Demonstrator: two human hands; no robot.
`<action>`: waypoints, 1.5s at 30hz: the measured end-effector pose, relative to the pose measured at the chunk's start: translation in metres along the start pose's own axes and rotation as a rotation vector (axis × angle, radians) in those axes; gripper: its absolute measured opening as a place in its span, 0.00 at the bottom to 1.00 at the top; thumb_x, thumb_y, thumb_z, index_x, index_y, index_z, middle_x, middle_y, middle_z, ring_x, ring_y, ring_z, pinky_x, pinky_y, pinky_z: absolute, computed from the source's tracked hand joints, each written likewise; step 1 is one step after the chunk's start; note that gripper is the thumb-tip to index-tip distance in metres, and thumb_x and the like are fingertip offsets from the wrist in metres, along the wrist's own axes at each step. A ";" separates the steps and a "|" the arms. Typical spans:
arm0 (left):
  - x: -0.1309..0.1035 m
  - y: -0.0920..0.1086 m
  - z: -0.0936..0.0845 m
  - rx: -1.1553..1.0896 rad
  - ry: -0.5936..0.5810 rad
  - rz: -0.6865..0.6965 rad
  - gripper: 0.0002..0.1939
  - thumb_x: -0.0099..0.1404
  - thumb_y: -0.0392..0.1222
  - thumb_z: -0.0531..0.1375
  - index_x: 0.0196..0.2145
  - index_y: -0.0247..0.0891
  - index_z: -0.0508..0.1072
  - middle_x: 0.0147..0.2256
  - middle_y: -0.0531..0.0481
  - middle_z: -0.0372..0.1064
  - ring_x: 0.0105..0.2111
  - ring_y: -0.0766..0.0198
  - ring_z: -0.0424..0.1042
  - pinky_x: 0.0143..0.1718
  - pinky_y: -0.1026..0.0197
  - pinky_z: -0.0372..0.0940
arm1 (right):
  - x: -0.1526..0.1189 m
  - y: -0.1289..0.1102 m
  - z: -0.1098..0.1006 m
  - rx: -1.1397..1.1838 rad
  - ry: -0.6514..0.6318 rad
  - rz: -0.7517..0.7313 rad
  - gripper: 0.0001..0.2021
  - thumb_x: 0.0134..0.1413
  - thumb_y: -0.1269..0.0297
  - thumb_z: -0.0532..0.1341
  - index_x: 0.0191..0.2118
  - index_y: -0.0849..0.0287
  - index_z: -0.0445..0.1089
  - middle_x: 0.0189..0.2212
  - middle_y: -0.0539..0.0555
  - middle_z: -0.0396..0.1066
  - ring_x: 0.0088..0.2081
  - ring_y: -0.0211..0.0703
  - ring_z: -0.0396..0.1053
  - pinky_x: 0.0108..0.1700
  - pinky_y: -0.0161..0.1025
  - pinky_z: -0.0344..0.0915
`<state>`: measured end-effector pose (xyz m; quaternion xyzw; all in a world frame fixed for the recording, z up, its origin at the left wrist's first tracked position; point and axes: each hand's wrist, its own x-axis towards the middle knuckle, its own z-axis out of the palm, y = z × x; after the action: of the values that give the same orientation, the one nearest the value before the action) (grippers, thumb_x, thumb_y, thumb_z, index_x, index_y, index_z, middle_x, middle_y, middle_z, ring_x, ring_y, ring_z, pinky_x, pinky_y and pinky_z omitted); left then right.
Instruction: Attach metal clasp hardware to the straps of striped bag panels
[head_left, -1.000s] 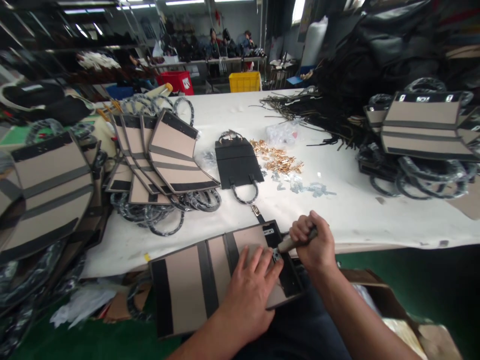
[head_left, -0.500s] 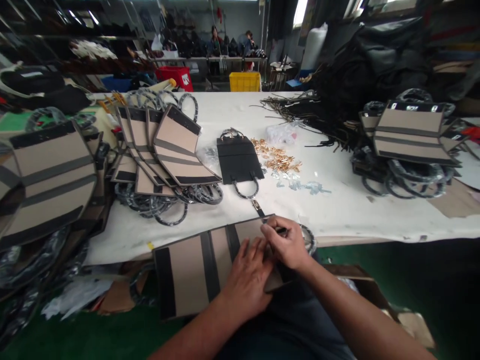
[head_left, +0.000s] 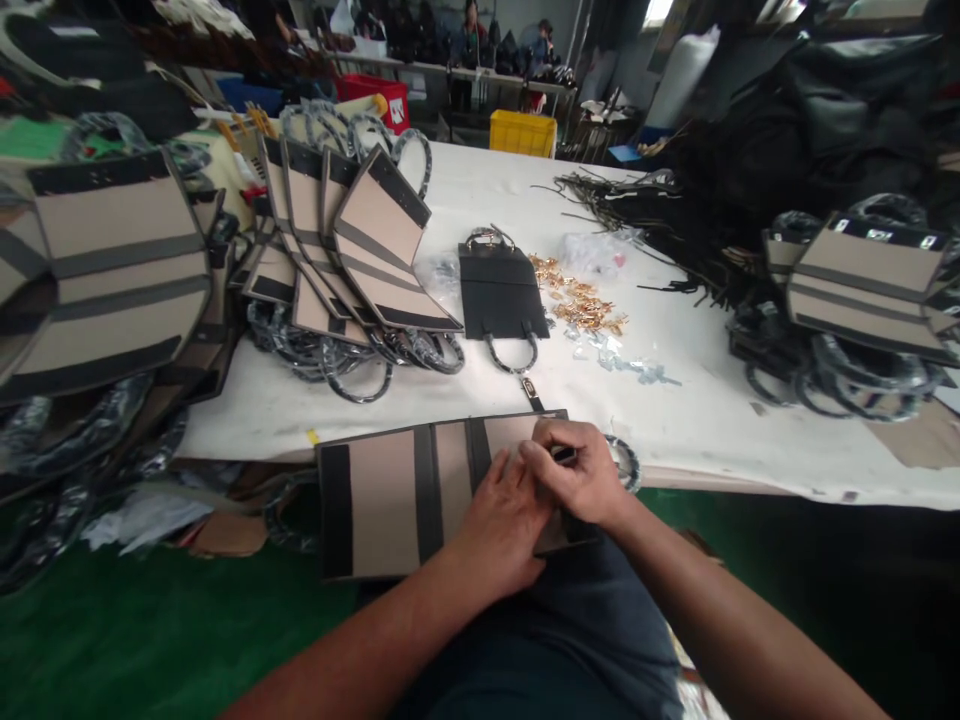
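An unfolded bag panel [head_left: 384, 505], beige with black bands, lies across my lap and the table's front edge. My left hand [head_left: 504, 530] rests flat on its right part, fingers stretched out. Close beside those fingers, my right hand [head_left: 581, 472] is closed in a pinch; a small dark thing shows at its fingers, too hidden to name. A plastic-wrapped bag handle [head_left: 628, 464] sticks out past the right hand. Just beyond the panel is a black strap with a gold-coloured metal fitting [head_left: 530, 389]. Behind that lies a small black bag [head_left: 501, 292] with round handles.
Stacked bag panels [head_left: 381, 235] with wrapped handles stand left of centre, more panels [head_left: 124, 270] farther left. Gold-coloured metal fittings [head_left: 589, 312] and clear plastic bits [head_left: 637, 368] are scattered mid-table. Black straps [head_left: 667, 235] and another panel stack [head_left: 862, 265] occupy the right.
The view has tilted down and shifted left, so the table things appear higher and farther right. My right hand's fingers have drawn nearer my left hand's, which stays on the panel.
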<state>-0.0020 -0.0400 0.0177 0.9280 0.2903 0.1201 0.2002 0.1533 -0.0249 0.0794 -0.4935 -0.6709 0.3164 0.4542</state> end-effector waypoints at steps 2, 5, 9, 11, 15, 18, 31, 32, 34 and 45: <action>0.000 -0.001 0.000 -0.027 0.001 0.012 0.49 0.57 0.42 0.69 0.73 0.41 0.56 0.72 0.40 0.55 0.72 0.43 0.52 0.75 0.41 0.34 | -0.001 0.002 0.001 -0.067 -0.055 -0.043 0.18 0.61 0.62 0.63 0.21 0.57 0.63 0.19 0.47 0.63 0.22 0.35 0.59 0.28 0.37 0.56; -0.002 -0.001 -0.003 -0.009 -0.013 0.016 0.48 0.54 0.43 0.71 0.70 0.39 0.61 0.72 0.35 0.54 0.73 0.40 0.50 0.75 0.40 0.34 | -0.002 0.010 -0.004 -0.053 -0.005 -0.007 0.18 0.61 0.61 0.63 0.21 0.57 0.62 0.19 0.47 0.63 0.23 0.36 0.59 0.29 0.37 0.57; -0.004 -0.001 -0.007 0.034 -0.032 0.013 0.50 0.53 0.48 0.73 0.70 0.41 0.61 0.74 0.31 0.48 0.73 0.38 0.47 0.74 0.37 0.36 | -0.002 0.009 -0.019 0.207 0.193 0.157 0.20 0.65 0.58 0.63 0.22 0.55 0.61 0.17 0.46 0.60 0.21 0.37 0.58 0.26 0.38 0.57; -0.004 -0.001 -0.008 0.037 -0.042 0.020 0.51 0.54 0.48 0.74 0.71 0.42 0.60 0.74 0.31 0.46 0.74 0.38 0.46 0.74 0.37 0.36 | -0.002 0.001 -0.024 0.357 0.268 0.094 0.21 0.65 0.57 0.64 0.22 0.54 0.60 0.17 0.45 0.59 0.20 0.36 0.57 0.25 0.38 0.57; -0.002 -0.002 -0.009 0.034 -0.049 0.028 0.50 0.55 0.47 0.74 0.71 0.42 0.60 0.74 0.31 0.46 0.75 0.37 0.44 0.74 0.37 0.35 | -0.006 -0.003 -0.019 0.413 0.326 -0.036 0.20 0.63 0.57 0.65 0.22 0.54 0.61 0.18 0.47 0.61 0.21 0.37 0.59 0.26 0.38 0.59; -0.002 -0.001 -0.010 0.047 -0.045 0.020 0.47 0.56 0.48 0.72 0.70 0.42 0.62 0.73 0.32 0.49 0.73 0.37 0.48 0.74 0.36 0.38 | -0.012 0.014 -0.009 0.318 0.326 0.103 0.22 0.64 0.55 0.65 0.22 0.55 0.61 0.17 0.46 0.60 0.21 0.37 0.58 0.26 0.38 0.57; -0.026 0.025 -0.061 -0.058 0.228 -0.014 0.23 0.75 0.40 0.57 0.65 0.44 0.72 0.64 0.43 0.71 0.64 0.47 0.69 0.67 0.43 0.64 | -0.089 -0.047 -0.061 0.653 0.619 -0.025 0.18 0.64 0.64 0.66 0.23 0.57 0.63 0.19 0.45 0.57 0.20 0.35 0.58 0.24 0.37 0.57; -0.029 0.025 -0.078 -0.142 0.286 -0.036 0.22 0.76 0.41 0.55 0.65 0.45 0.72 0.62 0.45 0.72 0.62 0.50 0.71 0.66 0.47 0.65 | -0.093 -0.048 -0.064 0.632 0.648 0.002 0.18 0.63 0.62 0.66 0.23 0.57 0.63 0.19 0.45 0.58 0.21 0.36 0.59 0.25 0.37 0.58; -0.038 0.026 -0.115 -0.360 0.388 -0.156 0.21 0.76 0.46 0.57 0.63 0.45 0.75 0.60 0.46 0.75 0.61 0.51 0.73 0.66 0.50 0.65 | -0.094 -0.047 -0.066 0.551 0.673 0.154 0.18 0.63 0.56 0.68 0.25 0.57 0.65 0.19 0.46 0.60 0.21 0.36 0.59 0.25 0.37 0.58; -0.084 0.081 -0.200 -1.046 1.160 -0.610 0.29 0.49 0.50 0.78 0.50 0.43 0.84 0.45 0.48 0.84 0.61 0.38 0.72 0.67 0.40 0.65 | -0.021 -0.111 -0.034 0.344 0.362 0.040 0.35 0.40 0.47 0.78 0.55 0.55 0.79 0.50 0.59 0.80 0.42 0.53 0.76 0.42 0.44 0.74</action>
<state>-0.0975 -0.0901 0.2225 0.3874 0.4923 0.6381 0.4476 0.1449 -0.0804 0.1832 -0.4709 -0.5048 0.3414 0.6379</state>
